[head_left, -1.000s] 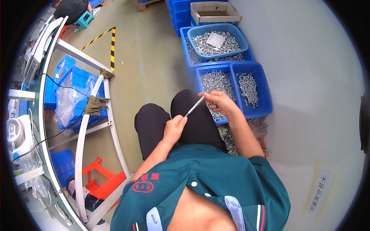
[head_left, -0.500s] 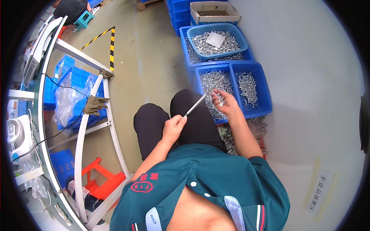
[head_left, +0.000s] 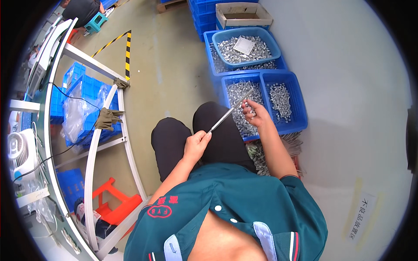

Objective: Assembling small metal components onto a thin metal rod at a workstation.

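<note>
My left hand is closed around the lower end of a thin metal rod, which slants up and right over my thigh. Beside the rod's far end is my right hand, its fingers curled around several small silvery metal parts. Whether a part touches the rod tip is too small to tell. Below that hand stands a blue divided bin. Its left compartment holds loose metal parts, and its right one has a smaller pile of ring-like metal parts.
A light blue basin of metal parts rests in another blue bin beyond, with a cardboard box behind. Thin metal pieces lie under the near bin. To the left are a white-framed workbench, blue crates and a red stool.
The fingers of my right hand have shifted slightly around the small parts and toward the rod's end. My left hand and the rod stay nearly still.
</note>
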{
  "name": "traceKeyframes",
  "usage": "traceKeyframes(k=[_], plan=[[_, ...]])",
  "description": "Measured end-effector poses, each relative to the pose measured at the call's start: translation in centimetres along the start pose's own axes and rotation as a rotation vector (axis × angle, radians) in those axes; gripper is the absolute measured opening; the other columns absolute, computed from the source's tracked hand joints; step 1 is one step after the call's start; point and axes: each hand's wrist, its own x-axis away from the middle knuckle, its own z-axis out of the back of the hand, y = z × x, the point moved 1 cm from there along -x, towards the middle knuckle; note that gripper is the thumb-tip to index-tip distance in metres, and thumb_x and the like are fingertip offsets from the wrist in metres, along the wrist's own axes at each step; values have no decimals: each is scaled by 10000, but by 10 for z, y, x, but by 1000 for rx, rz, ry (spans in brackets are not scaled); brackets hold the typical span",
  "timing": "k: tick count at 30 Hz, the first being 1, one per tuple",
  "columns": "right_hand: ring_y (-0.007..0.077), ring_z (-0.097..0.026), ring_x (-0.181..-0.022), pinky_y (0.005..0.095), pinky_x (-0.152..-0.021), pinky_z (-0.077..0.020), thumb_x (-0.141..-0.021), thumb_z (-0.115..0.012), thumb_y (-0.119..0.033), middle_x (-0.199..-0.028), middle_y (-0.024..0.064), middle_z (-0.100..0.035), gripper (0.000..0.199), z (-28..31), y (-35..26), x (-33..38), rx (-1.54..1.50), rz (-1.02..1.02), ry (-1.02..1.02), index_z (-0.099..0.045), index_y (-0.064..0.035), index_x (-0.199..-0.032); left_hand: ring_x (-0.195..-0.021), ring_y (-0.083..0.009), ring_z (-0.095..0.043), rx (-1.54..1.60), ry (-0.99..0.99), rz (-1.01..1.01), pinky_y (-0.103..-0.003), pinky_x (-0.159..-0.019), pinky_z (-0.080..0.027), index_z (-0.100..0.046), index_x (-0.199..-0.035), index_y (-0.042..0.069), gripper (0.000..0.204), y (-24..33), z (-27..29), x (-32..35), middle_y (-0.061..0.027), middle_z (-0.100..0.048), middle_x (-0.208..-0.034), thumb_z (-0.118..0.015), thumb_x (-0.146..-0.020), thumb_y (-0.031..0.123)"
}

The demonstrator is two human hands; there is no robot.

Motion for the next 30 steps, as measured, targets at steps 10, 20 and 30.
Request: traceKeyframes(k=[10,20,30], plan=[[72,-415,-546,159,-367,-285,-918,-521,-163,-823,71,-528,131,-14,-6,12,20,59,-190,-509,-38,-959,-460,-140,-368,-45,11,0,-319,-448,-328,-510,-685,12,348,-3,0,-3,-88,-404,-507,-588,-878,291],[61,-380,-502,162,-364,-270,-912,-516,-198,-744,50,-517,174,-41,-21,32,-160,42,-430,-569,-36,-877,-514,-67,-333,-73,22,-16,-281,-451,-301,-498,-674,14,313,-2,-1,1,-11,-363,-521,-594,-880,229],[53,-376,-462,156,-345,-260,-871,-553,-136,-683,38,-504,135,-55,-36,43,146,87,-344,-559,-1,-884,-502,-89,-351,-94,21,-46,-292,-455,-321,-510,-686,11,299,-4,-2,1,-44,-386,-517,-592,-877,226]])
